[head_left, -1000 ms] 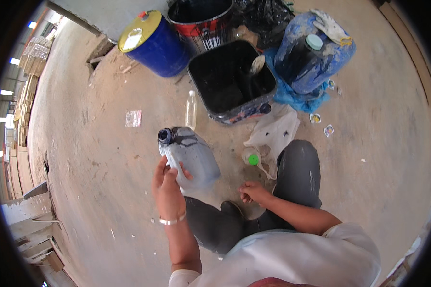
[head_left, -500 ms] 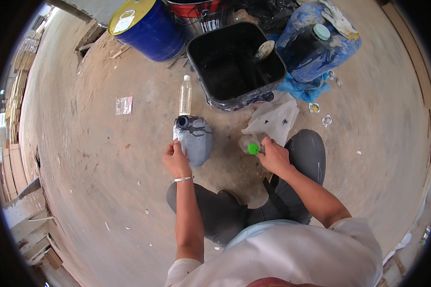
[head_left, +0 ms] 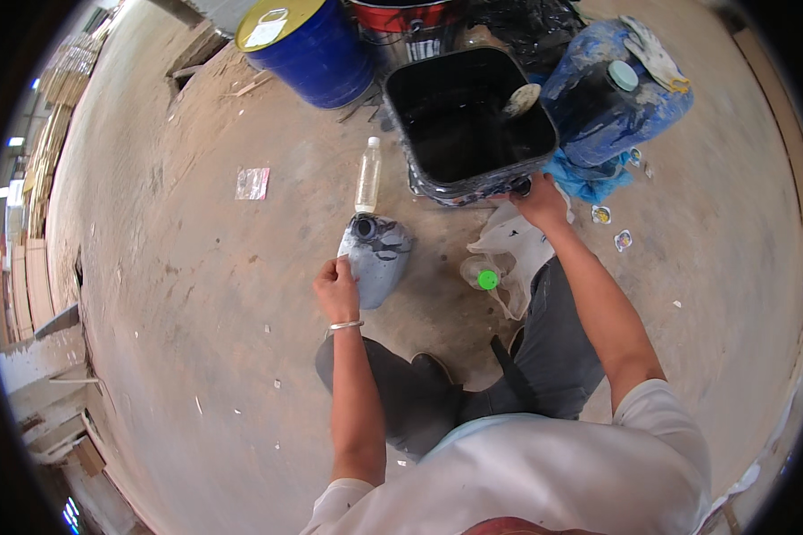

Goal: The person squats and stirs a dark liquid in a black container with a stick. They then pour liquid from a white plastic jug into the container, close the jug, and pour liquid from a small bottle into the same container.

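My left hand (head_left: 336, 287) is closed on the left side of a grey-white plastic jug (head_left: 382, 272), which stands uncapped on the floor with dark smears around its mouth. My right hand (head_left: 542, 205) reaches to the lower front right of a black square bucket (head_left: 430, 181). Its fingers are closed by a small dark round thing at the bucket's side; what they grip is hard to make out. Between my knees and the bucket, a clear bottle with a green cap (head_left: 487, 280) lies by a thin white plastic bag (head_left: 517, 234). Behind the jug stands a clear bottle with a white cap (head_left: 368, 178).
A pale-ended tool (head_left: 522, 100) leans inside the bucket. Behind are a blue drum with a yellow lid (head_left: 317, 58) and a red bucket (head_left: 401, 16). To the right sits a stained blue jerrycan (head_left: 589, 98) with a glove (head_left: 653, 55) on it. Blue plastic (head_left: 598, 178) lies beneath.
My right hand has left the green-capped bottle and moved forward to the black bucket's side. My left hand stays on the jug. The whole view has shifted slightly.
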Motion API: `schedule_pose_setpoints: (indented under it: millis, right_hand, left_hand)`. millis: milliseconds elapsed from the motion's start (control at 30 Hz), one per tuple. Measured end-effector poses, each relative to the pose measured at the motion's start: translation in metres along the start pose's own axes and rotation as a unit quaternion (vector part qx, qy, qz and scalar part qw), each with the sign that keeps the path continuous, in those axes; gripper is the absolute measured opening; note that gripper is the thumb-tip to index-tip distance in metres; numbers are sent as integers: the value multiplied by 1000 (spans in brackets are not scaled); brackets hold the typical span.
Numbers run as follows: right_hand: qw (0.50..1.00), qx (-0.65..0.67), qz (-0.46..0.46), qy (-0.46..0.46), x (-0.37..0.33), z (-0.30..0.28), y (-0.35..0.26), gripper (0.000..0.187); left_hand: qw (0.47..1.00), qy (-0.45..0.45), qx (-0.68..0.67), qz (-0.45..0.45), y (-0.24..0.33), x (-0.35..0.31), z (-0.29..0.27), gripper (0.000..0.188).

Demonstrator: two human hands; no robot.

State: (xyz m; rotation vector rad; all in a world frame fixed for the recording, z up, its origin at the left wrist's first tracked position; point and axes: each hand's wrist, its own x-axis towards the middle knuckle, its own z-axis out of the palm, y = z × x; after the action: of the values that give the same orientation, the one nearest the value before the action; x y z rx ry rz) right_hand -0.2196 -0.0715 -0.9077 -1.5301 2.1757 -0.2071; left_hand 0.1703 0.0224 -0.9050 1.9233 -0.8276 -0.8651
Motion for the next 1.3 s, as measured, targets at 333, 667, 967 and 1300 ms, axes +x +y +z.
schedule_pose_setpoints:
  millis: [333, 667, 967, 1300]
  right_hand:
    - [990, 132, -49, -8, -33, 13, 9, 45]
    - [873, 433, -76, -209, -80, 47, -96, 43]
    - [882, 314, -352, -3, -82, 64, -195, 26]
    - [861, 121, -487, -82, -55, 78, -195, 46]
  left_hand:
    - [995, -17, 23, 92, -10, 31, -10, 37]
    - [991, -22, 70, 111, 4, 36, -16, 38]
    - [981, -24, 142, 132, 1, 42, -16, 33]
    - [929, -126, 223, 267, 8, 32, -42, 23]
